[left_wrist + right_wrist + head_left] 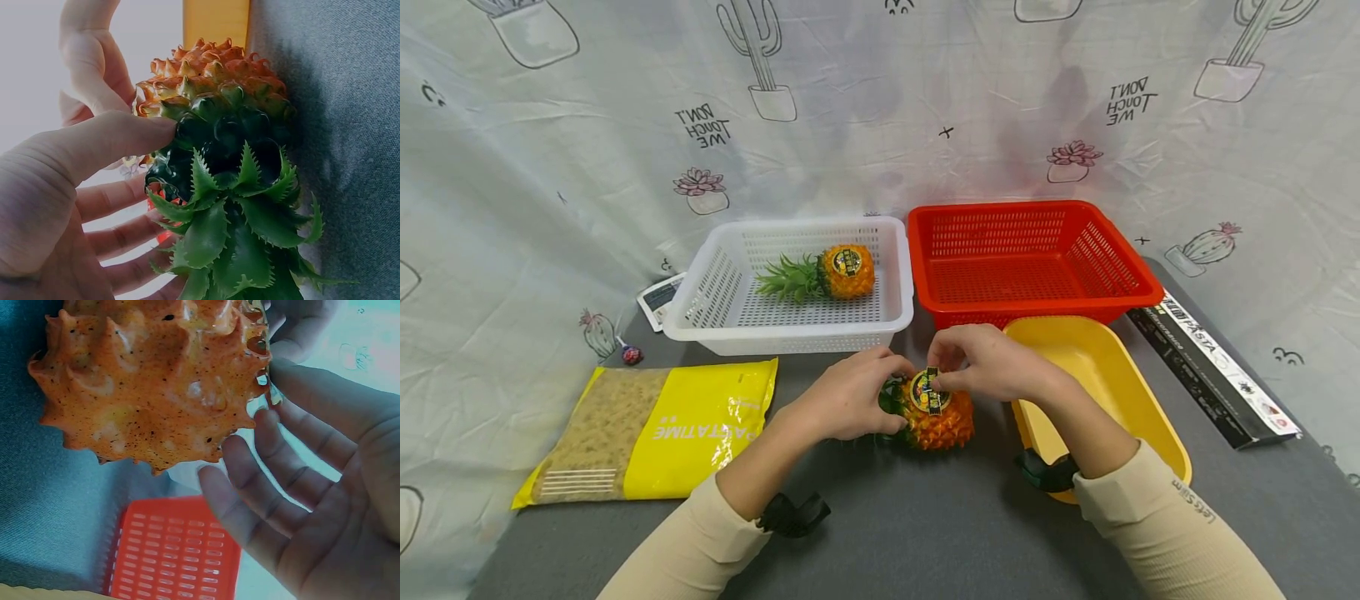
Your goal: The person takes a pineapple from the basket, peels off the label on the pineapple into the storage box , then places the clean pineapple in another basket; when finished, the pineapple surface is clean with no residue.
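A small artificial-looking pineapple (938, 423), orange with a dark green end, lies on its side on the grey table between both hands. Its green leaves (231, 244) show in the left wrist view. My left hand (859, 394) holds the pineapple near its leafy end, thumb (134, 140) on the near side and the fingers reaching behind. A round black-and-gold label (929, 392) is on top of the fruit. The thumb and forefinger of my right hand (988, 363) pinch at this label's edge. The right hand's other fingers (244, 469) curve beside the fruit.
Behind stand a white basket (790, 340) holding another pineapple (848, 273) and a red basket (1037, 292). A yellow tray (1097, 367) is under the right forearm. At left lie a pasta bag (700, 425) and a lollipop (632, 355); at right, a black pasta box (1217, 375).
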`<move>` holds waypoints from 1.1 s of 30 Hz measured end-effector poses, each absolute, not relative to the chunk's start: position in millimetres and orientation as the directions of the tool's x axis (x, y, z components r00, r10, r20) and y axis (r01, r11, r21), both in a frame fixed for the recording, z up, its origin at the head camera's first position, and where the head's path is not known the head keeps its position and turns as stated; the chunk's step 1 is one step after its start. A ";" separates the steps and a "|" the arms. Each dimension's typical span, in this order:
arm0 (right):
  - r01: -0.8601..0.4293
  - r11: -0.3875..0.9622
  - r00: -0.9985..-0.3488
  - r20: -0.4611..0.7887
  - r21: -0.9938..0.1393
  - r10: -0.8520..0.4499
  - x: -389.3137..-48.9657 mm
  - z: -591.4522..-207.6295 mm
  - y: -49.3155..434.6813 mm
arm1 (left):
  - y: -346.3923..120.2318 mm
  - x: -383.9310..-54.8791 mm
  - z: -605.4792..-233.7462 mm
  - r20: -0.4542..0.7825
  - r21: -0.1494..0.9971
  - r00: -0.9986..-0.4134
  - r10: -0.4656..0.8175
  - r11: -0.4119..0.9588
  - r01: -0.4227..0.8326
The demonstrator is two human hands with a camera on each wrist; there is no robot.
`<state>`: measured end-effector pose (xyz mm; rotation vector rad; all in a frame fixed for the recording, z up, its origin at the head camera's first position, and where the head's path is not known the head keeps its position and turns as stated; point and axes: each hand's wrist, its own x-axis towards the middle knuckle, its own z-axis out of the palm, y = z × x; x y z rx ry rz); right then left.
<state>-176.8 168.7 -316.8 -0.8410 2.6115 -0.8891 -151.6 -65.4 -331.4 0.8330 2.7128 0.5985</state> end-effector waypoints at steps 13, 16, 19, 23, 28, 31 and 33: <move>-0.437 0.614 -0.809 -0.010 -0.658 -0.587 -175.7 -317.4 167.7 | -64.5 -151.0 -328.9 -0.116 0.440 -0.814 0.569 0.764 0.472; -0.430 0.597 -0.808 -0.006 -0.678 -0.589 -176.1 -317.7 169.5 | -64.0 -151.5 -329.8 -0.119 0.441 -0.814 0.568 0.765 0.469; -0.412 0.568 -0.807 -0.003 -0.713 -0.590 -176.9 -318.2 172.1 | -63.7 -151.9 -330.3 -0.118 0.443 -0.815 0.568 0.764 0.469; -0.389 0.533 -0.803 -0.007 -0.752 -0.596 -177.1 -316.3 174.6 | -64.0 -151.3 -329.5 -0.118 0.441 -0.815 0.567 0.765 0.469; -0.357 0.488 -0.793 -0.017 -0.797 -0.609 -177.2 -312.2 178.0 | -64.2 -151.2 -329.0 -0.119 0.440 -0.817 0.564 0.768 0.466; -0.321 0.467 -0.787 -0.042 -0.824 -0.615 -178.1 -310.0 181.0 | -64.0 -151.3 -329.0 -0.119 0.439 -0.817 0.565 0.768 0.467; -0.301 0.454 -0.779 -0.058 -0.839 -0.624 -179.1 -309.2 183.4 | -63.9 -151.2 -328.8 -0.120 0.437 -0.815 0.566 0.768 0.469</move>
